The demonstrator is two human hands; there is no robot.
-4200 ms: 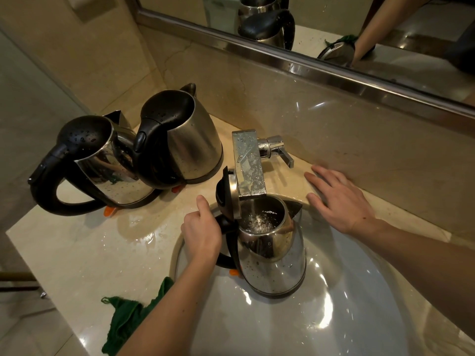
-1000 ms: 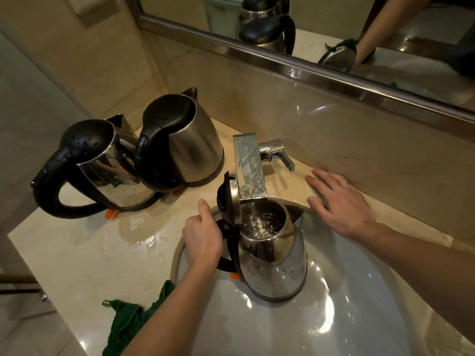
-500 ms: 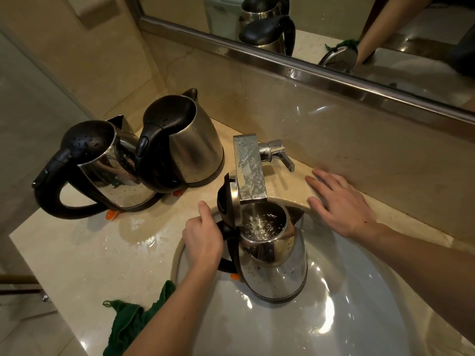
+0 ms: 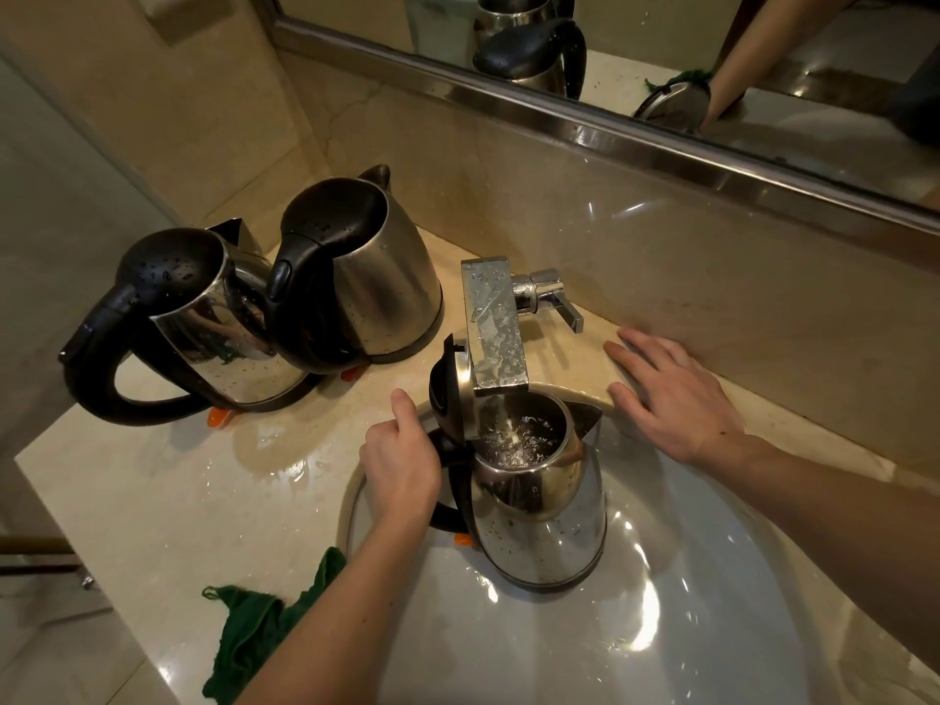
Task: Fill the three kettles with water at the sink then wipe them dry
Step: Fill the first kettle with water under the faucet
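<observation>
Filling: kettle [image 4: 544, 526], lid up, sits in sink [image 4: 712, 628] under running tap [image 4: 496, 328]; left grip [image 4: 402, 465] curls round its handle; right grip [image 4: 676, 394] lies spread on bench [image 4: 152, 501]; second kettle [image 4: 386, 287] and third kettle [image 4: 203, 323] stand closed at bench's left.

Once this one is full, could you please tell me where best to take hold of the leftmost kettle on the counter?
Take the leftmost kettle by its black loop handle, probably coming from the left. The loop juts out openly there, while the neighbouring kettle crowds its right side.
</observation>
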